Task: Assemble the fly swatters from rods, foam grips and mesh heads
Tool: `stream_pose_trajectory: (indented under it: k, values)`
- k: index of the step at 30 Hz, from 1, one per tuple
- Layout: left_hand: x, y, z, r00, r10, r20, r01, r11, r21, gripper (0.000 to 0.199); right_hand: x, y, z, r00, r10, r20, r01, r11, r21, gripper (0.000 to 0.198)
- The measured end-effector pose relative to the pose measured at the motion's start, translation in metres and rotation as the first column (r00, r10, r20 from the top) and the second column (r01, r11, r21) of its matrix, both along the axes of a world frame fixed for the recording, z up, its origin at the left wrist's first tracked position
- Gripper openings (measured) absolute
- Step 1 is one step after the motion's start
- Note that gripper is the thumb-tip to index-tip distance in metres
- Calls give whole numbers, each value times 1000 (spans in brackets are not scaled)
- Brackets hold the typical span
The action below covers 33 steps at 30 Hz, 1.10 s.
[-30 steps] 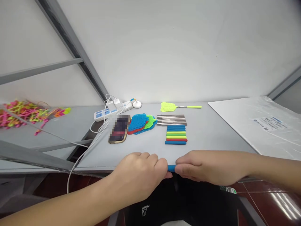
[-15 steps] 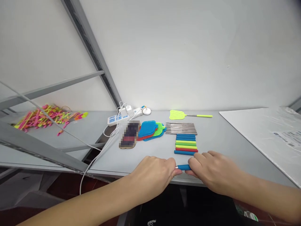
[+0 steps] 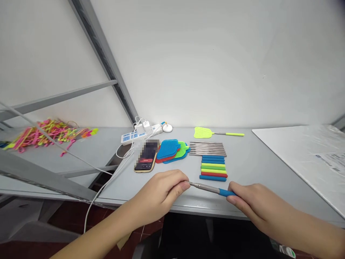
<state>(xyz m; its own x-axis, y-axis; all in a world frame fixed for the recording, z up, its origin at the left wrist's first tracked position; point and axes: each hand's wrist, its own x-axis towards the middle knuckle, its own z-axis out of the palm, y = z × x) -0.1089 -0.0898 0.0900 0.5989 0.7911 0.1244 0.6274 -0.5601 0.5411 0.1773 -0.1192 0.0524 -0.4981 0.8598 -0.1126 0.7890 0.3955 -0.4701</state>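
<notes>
Between my hands is a metal telescopic rod (image 3: pixel 206 187) with a blue handle sleeve (image 3: pixel 225 192) on its right end. My left hand (image 3: pixel 168 192) pinches the rod's thin left end. My right hand (image 3: pixel 250 201) grips the blue sleeve, covering its far end. Beyond them on the table lies a row of coloured handle sleeves (image 3: pixel 213 169) in blue, yellow, green and red. A row of bare metal rods (image 3: pixel 207 148) lies just behind it. Left of the rods is an overlapping pile of mesh fly swatter heads (image 3: pixel 168 149), blue, green and red.
A yellow fly swatter (image 3: pixel 203 132) lies near the wall. A phone (image 3: pixel 147 158), a power strip (image 3: pixel 133 137) and white cables are on the left. A white wrapped panel (image 3: pixel 302 151) covers the right side. Pink and yellow strips (image 3: pixel 51 135) are heaped beyond the metal frame (image 3: pixel 105 64).
My hands have moved apart, the left to the left and the right to the right. More of the metal rod now shows between them.
</notes>
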Motion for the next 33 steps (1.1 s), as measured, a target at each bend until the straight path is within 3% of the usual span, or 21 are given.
stream_pose_trajectory:
  k: [5,9,11,13,15,16,17,19,22,24,26,27,28,29,31,33]
  values:
    - [13,-5,-2,995,-104,10,104,993,-62,33,5,-16,4,998,-15,-59,12,999,-46,34]
    - [19,-2,4,989,-116,92,126,985,-121,32,5,-28,13,971,-115,-211,84,985,-149,37]
    - [21,2,4,979,-97,176,131,972,-193,34,3,-33,16,934,-198,-296,111,951,-289,40]
    - [26,6,-3,950,-49,309,133,957,-257,37,-2,-34,15,860,-294,-416,75,881,-467,42]
    - [37,5,-16,876,57,479,89,957,-276,40,-10,-33,9,741,-381,-554,-27,806,-591,44]
    - [45,2,-25,802,155,577,13,961,-276,44,-15,-31,5,679,-408,-611,-68,793,-605,45]
    - [54,-3,-34,732,242,637,-48,951,-306,48,-20,-29,1,628,-423,-653,-76,802,-592,45]
    - [75,-20,-51,670,303,677,14,908,-420,52,-32,-25,-8,558,-432,-709,17,860,-510,44]
    - [105,-47,-69,608,422,673,186,748,-637,53,-47,-21,-21,526,-400,-750,193,915,-353,35]
    - [119,-55,-74,491,534,688,249,671,-699,50,-52,-21,-28,603,-298,-740,228,953,-198,30]
    - [127,-53,-74,355,625,696,247,655,-714,45,-51,-21,-35,764,-98,-637,197,977,86,28]
    - [128,-49,-72,312,640,703,229,667,-709,42,-48,-21,-37,845,3,-535,167,949,269,30]
    - [127,-43,-68,306,630,713,206,688,-696,40,-43,-20,-39,912,78,-404,127,881,455,36]
    - [124,-37,-64,343,596,726,186,715,-674,39,-36,-18,-40,957,113,-267,83,776,625,41]
    - [115,-24,-53,523,453,722,156,781,-604,36,-20,-14,-37,994,97,-49,-7,511,860,44]
    - [103,-12,-41,749,265,607,97,863,-497,33,-6,-8,-28,993,60,98,-112,302,947,38]
